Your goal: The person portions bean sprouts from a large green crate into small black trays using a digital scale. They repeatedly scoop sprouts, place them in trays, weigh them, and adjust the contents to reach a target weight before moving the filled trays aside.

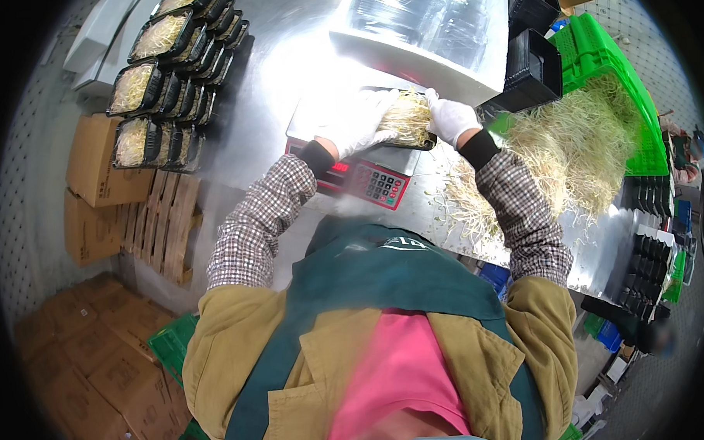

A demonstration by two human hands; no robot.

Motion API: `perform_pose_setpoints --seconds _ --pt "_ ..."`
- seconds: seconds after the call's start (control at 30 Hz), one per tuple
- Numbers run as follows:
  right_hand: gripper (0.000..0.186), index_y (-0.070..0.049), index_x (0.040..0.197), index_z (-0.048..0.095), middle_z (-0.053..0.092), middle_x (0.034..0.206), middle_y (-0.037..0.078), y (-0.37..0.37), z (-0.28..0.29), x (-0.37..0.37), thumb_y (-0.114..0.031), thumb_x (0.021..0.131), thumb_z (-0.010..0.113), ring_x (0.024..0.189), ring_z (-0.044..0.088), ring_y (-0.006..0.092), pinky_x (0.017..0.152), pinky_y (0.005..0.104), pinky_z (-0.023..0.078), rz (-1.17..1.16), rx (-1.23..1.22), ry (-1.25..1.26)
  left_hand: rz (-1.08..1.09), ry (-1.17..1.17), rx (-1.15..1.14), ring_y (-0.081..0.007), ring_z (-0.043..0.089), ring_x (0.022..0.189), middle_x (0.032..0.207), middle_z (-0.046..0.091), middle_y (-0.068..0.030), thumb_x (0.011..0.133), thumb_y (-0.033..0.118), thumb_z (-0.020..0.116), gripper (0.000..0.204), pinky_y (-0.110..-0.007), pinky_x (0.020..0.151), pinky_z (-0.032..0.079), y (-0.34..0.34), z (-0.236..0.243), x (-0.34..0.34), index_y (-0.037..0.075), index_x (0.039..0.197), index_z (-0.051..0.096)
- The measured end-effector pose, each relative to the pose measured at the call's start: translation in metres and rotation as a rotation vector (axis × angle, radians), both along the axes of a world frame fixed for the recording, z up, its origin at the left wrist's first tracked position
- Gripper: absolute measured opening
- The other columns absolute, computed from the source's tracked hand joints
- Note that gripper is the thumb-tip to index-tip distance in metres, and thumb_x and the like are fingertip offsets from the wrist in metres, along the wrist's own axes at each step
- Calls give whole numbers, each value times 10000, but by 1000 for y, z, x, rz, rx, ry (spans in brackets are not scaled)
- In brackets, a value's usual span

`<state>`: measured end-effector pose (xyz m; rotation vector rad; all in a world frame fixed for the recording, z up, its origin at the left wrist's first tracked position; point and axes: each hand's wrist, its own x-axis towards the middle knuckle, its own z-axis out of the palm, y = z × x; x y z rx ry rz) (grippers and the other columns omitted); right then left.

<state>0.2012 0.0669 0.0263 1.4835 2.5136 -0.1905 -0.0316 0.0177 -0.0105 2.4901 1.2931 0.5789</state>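
Note:
A black tray of pale bean sprouts sits on a scale with a red keypad panel. Both my hands wear white gloves. My left hand reaches over the tray's left part, its fingers and thumb around the sprouts. At the right end of the same bunch, my right hand has its fingers bent against the sprouts near the tray's rim. The gloves hide some of the fingertips and much of the tray.
Filled black trays stand in stacks at the far left. A white foam box and nested black trays are beyond my hands. Loose sprouts spill from a green crate on the right. Cartons lie lower left.

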Motion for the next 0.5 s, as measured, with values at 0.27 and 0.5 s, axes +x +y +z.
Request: perform_pose_setpoints --seconds 0.27,0.5 --pt "156 -135 948 678 646 802 132 -14 9 51 -220 912 551 778 674 325 673 432 543 173 206 182 13 105 -62 -349 548 1122 1226 568 -202 907 384 597 641 -443 995 431 -4 13 6 -2 1394 437" --pt "174 -102 1016 712 677 871 169 -1 115 116 -193 884 645 838 667 343 755 435 531 42 134 183 -80 117 40 -315 552 1165 1231 588 -169 894 297 603 544 -418 1011 439 -5 54 -8 4 1341 506"
